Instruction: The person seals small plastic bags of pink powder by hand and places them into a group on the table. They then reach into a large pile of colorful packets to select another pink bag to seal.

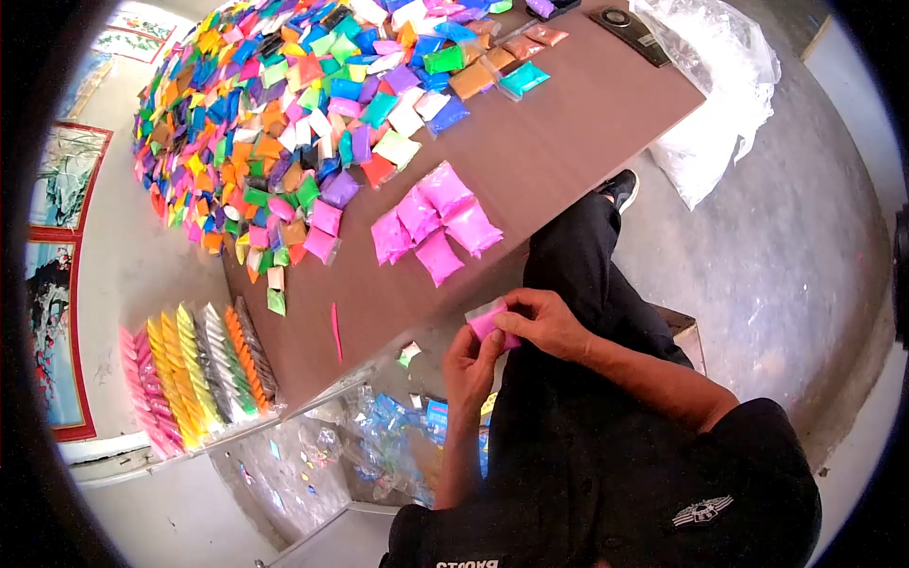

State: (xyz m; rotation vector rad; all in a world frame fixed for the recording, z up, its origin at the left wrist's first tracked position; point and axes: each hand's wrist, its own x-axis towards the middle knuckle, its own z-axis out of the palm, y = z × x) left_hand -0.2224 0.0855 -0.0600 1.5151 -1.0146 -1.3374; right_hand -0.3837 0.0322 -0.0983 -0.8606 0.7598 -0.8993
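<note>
Between my two hands, over my lap, is a small pink packet (485,323) with a clear top edge. My left hand (470,363) grips it from the lower left, and my right hand (543,323) pinches its right side. Several larger pink packets (438,257) lie grouped on the brown table (568,142) just beyond my hands. Farther back and left spreads a big heap of small packets in many colours (275,123). A thin pink strip (336,331) rests near the table's front edge.
Twisted coloured packs (194,379) stand in a row at the table's left corner. A black scale-like device (630,33) sits at the far right edge, beside a large clear plastic bag (715,104). Crumpled wrappers (388,440) lie below the table.
</note>
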